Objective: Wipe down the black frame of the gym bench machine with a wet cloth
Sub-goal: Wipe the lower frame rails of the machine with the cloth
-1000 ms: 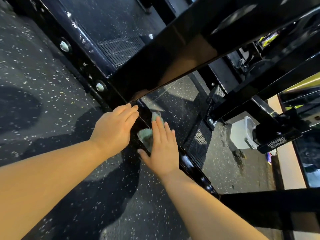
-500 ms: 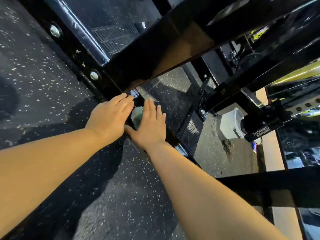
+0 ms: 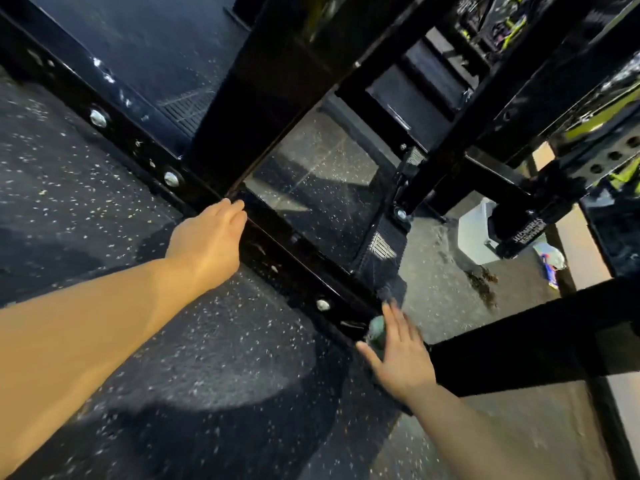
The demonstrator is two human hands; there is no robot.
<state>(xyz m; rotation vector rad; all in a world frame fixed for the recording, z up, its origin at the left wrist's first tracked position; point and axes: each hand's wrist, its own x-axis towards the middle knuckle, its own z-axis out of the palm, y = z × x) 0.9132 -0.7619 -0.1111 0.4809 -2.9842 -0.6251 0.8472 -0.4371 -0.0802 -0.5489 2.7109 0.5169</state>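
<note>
— What's under you there?

— Black rubber gym flooring [image 3: 104, 188] flecked with pale chips. The machine's base rail sits bolted flat on it, and I'm crouched over that.

— Where's the cloth?

— Nearest me, under my right hand [image 3: 401, 355]. My fingers are spread flat and my palm presses the pale green cloth [image 3: 377, 332] onto the near stretch of the black frame rail [image 3: 287, 258]. It's bunched small, so only a corner shows beside my thumb. I'd guess flat pressure works better than a grip for dragging it along the steel.

— And the left?

— My left hand [image 3: 207, 237] rests farther up the same rail with straight fingers, holding nothing. It's probably there to brace me.

— Which way does the rail run?

— Its long axis goes diagonally, from lower right near me up to the far left, past silver bolt heads [image 3: 171, 178]. A black upright [image 3: 249, 109] rises from it beyond my left hand. A white container [image 3: 474, 237] stands farther off to the right.
</note>
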